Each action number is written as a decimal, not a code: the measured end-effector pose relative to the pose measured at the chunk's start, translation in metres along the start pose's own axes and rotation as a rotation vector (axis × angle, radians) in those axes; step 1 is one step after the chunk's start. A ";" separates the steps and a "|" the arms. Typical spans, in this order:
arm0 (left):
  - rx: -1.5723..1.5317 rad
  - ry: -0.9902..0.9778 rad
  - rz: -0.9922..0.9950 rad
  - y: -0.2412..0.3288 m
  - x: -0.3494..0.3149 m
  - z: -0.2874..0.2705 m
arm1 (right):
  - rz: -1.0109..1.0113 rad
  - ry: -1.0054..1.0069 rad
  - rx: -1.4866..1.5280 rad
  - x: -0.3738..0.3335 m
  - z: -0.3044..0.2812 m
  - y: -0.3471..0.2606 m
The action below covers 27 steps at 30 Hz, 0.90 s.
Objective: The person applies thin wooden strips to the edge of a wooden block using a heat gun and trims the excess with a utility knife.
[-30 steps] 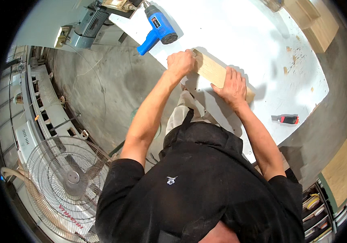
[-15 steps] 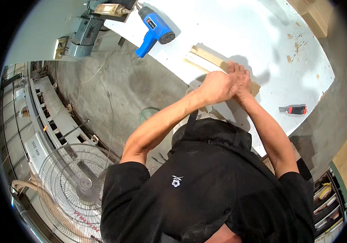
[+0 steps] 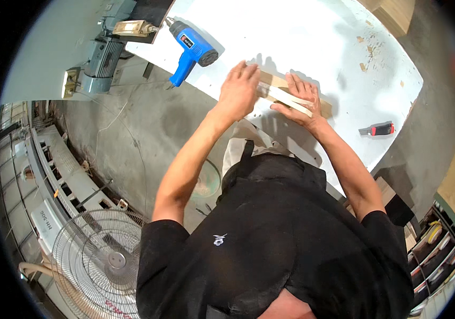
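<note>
A short wooden board (image 3: 322, 106) lies near the close edge of the white table, with a narrow pale strip (image 3: 297, 106) running along it and bending loose toward its right end. My left hand (image 3: 238, 91) is wrapped round the board's left end, fingers over the far side. Across the right part of the board lies my right hand (image 3: 308, 102), fingers on top and thumb at the near side, gripping it. The strip's loose end crosses by the right thumb and palm. What lies under the left palm is hidden.
A blue heat gun (image 3: 193, 50) rests on the white table (image 3: 291, 32) to the left. A red and black utility knife (image 3: 379, 129) is at the right, with wood scraps (image 3: 363, 66) beyond. Grey motors (image 3: 100, 61) stand at far left, a caged fan (image 3: 116, 260) at lower left.
My left hand has moved left, away from my right hand, to the board's left end. The right hand has flattened over the board, and the loose pale strip now shows.
</note>
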<state>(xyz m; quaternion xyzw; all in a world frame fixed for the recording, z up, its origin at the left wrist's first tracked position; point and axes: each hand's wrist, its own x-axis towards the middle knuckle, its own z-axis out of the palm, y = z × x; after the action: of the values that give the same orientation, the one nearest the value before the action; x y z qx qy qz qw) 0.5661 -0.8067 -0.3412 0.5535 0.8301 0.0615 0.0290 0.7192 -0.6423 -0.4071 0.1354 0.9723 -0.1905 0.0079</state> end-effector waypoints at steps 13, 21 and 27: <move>-0.164 -0.122 0.375 0.003 0.048 0.071 | 0.536 0.649 1.482 0.025 0.007 -0.080; -0.112 -0.161 0.319 0.004 0.054 0.064 | 0.675 0.665 2.032 -0.013 -0.031 -0.056; -0.015 -0.242 0.313 0.005 0.052 0.062 | 0.624 0.649 2.034 -0.082 -0.078 -0.020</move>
<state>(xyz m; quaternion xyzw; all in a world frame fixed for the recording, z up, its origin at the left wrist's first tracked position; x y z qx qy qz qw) 0.5573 -0.7522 -0.4015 0.6790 0.7238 0.0047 0.1229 0.7952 -0.6526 -0.3220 0.3608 0.2423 -0.8440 -0.3142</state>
